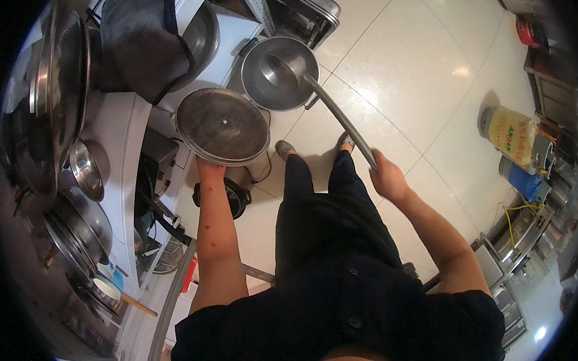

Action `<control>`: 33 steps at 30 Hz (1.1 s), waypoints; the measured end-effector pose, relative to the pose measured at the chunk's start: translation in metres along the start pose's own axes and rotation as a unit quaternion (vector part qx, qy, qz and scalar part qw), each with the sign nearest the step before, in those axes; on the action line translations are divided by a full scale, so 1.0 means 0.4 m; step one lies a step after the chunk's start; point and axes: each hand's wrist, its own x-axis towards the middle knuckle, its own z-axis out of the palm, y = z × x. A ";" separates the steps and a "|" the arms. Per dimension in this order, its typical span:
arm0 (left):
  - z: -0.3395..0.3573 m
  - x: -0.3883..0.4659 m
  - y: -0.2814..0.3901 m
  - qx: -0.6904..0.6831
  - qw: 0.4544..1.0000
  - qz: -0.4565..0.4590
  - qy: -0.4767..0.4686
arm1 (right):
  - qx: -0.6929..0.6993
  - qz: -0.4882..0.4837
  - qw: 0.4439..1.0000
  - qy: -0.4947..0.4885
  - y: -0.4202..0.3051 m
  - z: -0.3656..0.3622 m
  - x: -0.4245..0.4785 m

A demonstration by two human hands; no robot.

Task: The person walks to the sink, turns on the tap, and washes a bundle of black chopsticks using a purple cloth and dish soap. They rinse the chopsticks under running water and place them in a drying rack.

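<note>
My left hand (pixel 211 169) is under the near edge of a round lid (pixel 208 136), most of its fingers hidden below. The lid's dark face is turned up and has a small pale spot at its centre. My right hand (pixel 390 176) grips the end of a long metal ladle handle (pixel 342 117). The ladle's wide steel bowl (pixel 285 70) is inside a grey two-handled pot (pixel 252 89). That pot stands beyond the lid, a little to its right; I cannot tell what liquid, if any, is in it.
Steel bowls (pixel 87 170) and stacked pans (pixel 55 102) crowd the left counter, where a dark cloth (pixel 138 38) hangs over a pan. A black pot (pixel 237 197) sits low beneath my left forearm. Cylinders, one under a yellow bag (pixel 511 134), stand right on the tiled floor (pixel 415 65).
</note>
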 end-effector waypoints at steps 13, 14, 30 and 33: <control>0.034 -0.153 -0.007 -0.059 0.996 -0.023 -0.057 | -0.213 0.071 0.974 -0.018 -0.177 0.110 0.282; 0.032 -0.159 -0.009 -0.062 0.996 -0.024 -0.061 | -0.214 0.071 0.974 -0.020 -0.188 0.115 0.290; 0.027 -0.245 -0.009 -0.102 0.989 -0.014 -0.110 | 0.218 0.092 0.946 -0.222 -0.017 -0.035 0.296; 0.037 -0.288 -0.006 -0.112 0.988 -0.007 -0.110 | 0.297 0.127 0.909 -0.265 0.040 -0.056 0.231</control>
